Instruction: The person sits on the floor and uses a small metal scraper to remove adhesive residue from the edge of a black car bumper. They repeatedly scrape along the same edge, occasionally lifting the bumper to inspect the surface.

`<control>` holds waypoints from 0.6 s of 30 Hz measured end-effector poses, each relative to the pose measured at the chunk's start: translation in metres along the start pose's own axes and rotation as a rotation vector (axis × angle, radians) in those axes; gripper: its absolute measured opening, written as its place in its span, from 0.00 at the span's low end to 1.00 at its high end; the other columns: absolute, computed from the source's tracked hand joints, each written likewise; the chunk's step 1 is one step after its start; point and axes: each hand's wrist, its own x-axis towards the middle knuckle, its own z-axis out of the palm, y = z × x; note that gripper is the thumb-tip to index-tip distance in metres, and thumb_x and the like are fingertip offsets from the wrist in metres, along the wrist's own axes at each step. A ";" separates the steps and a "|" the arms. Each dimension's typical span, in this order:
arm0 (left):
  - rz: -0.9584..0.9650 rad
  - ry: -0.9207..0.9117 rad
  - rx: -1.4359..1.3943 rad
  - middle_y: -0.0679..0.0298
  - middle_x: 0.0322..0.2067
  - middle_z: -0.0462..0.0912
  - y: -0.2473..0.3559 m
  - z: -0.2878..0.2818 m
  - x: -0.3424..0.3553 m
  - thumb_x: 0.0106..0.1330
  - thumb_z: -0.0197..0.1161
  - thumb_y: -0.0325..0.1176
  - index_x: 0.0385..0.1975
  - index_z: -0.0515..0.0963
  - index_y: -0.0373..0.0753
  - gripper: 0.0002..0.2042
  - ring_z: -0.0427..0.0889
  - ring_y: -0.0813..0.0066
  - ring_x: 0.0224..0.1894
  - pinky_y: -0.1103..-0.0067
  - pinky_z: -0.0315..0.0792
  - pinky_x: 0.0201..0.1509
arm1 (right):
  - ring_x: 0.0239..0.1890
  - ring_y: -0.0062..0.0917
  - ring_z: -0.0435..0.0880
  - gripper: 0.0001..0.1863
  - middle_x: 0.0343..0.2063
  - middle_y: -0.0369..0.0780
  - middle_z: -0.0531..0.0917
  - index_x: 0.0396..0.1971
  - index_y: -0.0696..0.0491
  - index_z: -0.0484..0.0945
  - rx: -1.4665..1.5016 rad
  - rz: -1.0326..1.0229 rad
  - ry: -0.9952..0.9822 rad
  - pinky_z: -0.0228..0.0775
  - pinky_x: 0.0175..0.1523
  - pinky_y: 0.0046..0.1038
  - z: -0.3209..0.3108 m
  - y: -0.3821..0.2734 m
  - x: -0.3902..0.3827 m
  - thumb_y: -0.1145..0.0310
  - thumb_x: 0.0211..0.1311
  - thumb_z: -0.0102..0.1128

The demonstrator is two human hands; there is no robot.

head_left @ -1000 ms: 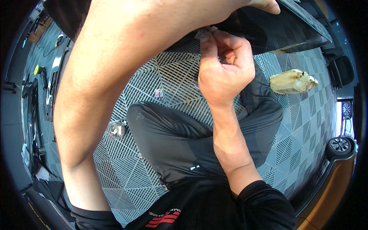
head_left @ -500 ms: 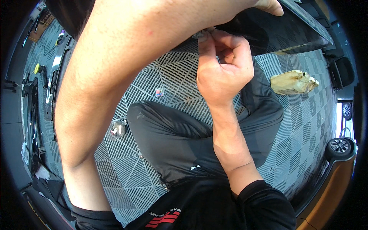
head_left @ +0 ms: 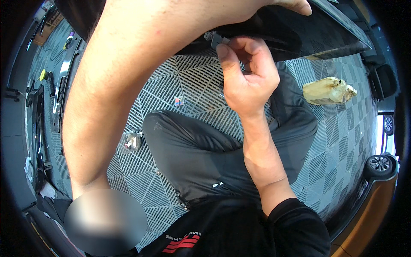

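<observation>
My right hand [head_left: 252,77] is closed in a pinch, thumb against forefinger, on a small grey plastic clip [head_left: 216,40]. The clip is just beneath my left forearm, close to the lower edge of a large glossy black panel [head_left: 274,36]. My left arm comes up from the lower left and crosses in front of the panel. Of my left hand [head_left: 295,5], only a stretched-out digit and part of the palm side show at the top edge, lying against the panel. Its other fingers are out of the picture.
My crossed legs in dark trousers [head_left: 192,141] rest on a grey grated floor [head_left: 141,210]. A small clear bag [head_left: 131,142] and a colourful packet [head_left: 179,101] lie nearby. At right are a yellowish wrapped bundle [head_left: 327,91] and a vehicle wheel [head_left: 379,163]. Dark trim parts [head_left: 38,137] line the left.
My right hand has drawn down a little from under my left forearm, and the grey clip in its fingers now shows. The left forearm has shifted slightly upward.
</observation>
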 end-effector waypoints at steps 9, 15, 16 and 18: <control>0.112 0.189 -0.215 0.52 0.26 0.86 -0.006 0.021 0.002 0.65 0.69 0.50 0.31 0.86 0.33 0.21 0.88 0.57 0.30 0.68 0.80 0.37 | 0.29 0.23 0.83 0.07 0.33 0.41 0.84 0.33 0.60 0.81 0.118 -0.016 -0.235 0.77 0.34 0.22 -0.024 -0.018 -0.029 0.82 0.55 0.70; 0.312 0.761 -0.430 0.55 0.29 0.87 -0.014 0.029 -0.003 0.62 0.70 0.27 0.33 0.85 0.32 0.05 0.87 0.60 0.33 0.71 0.80 0.43 | 0.35 0.21 0.83 0.07 0.36 0.41 0.83 0.36 0.59 0.80 0.208 0.262 -0.234 0.77 0.39 0.22 -0.076 -0.020 -0.059 0.79 0.60 0.70; 0.385 0.857 -0.319 0.55 0.30 0.87 -0.015 0.026 -0.005 0.61 0.69 0.23 0.33 0.84 0.31 0.04 0.87 0.60 0.34 0.72 0.80 0.45 | 0.36 0.20 0.82 0.07 0.37 0.40 0.83 0.37 0.59 0.80 0.235 0.312 -0.217 0.76 0.40 0.22 -0.088 -0.016 -0.063 0.79 0.61 0.70; 0.499 0.822 0.013 0.53 0.38 0.86 -0.029 0.016 -0.024 0.61 0.69 0.24 0.38 0.82 0.31 0.07 0.85 0.59 0.44 0.69 0.76 0.56 | 0.36 0.18 0.80 0.08 0.39 0.39 0.82 0.39 0.59 0.78 0.251 0.360 -0.199 0.74 0.42 0.20 -0.110 -0.009 -0.070 0.78 0.63 0.69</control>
